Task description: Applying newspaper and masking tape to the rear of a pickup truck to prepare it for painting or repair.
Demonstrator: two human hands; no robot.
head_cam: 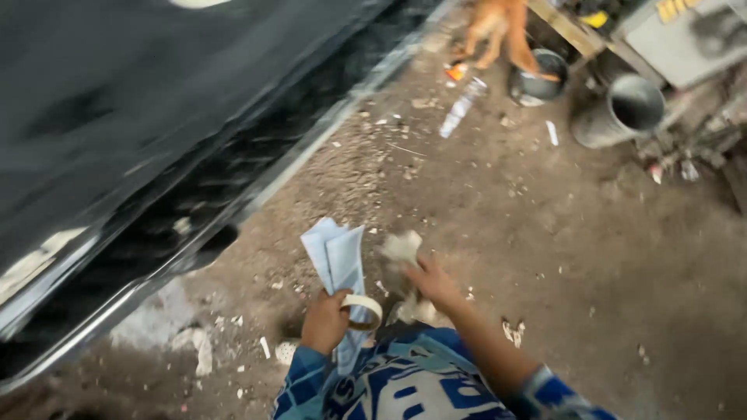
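Person stands on a dirt floor (545, 233) beside a glossy black car body (117, 117), looking down. Left hand (325, 320) is closed around a bunch of folded pale blue-white paper sheets (336, 260) that fan upward from the fist; a roll of beige masking tape (364, 311) sits at the same hand, looped against the fingers and overlapping the lower part of the sheets. Right hand (432, 284) is stretched forward, just right of the sheets, fingers pinching a crumpled off-white rag or wad of paper (401, 250); motion blur there, so exact grip is hard to read, but the wad is touching the fingertips. Another pale crumpled bit (416, 311) shows below the right wrist, cannot tell if it is held or lying on the floor. Both sleeves are blue with white pattern (405, 381).

Surroundings: the car panel fills the left and upper left, its lower sill (257, 194) running diagonally. Floor is littered with scraps and small white bits. Far up the floor lies a clear plastic bottle (461, 107), near a metal bucket (537, 78) and a grey cylindrical container (622, 109) tipped toward the camera. An orange-brown animal's legs (498, 31) show at the top edge, blurred.
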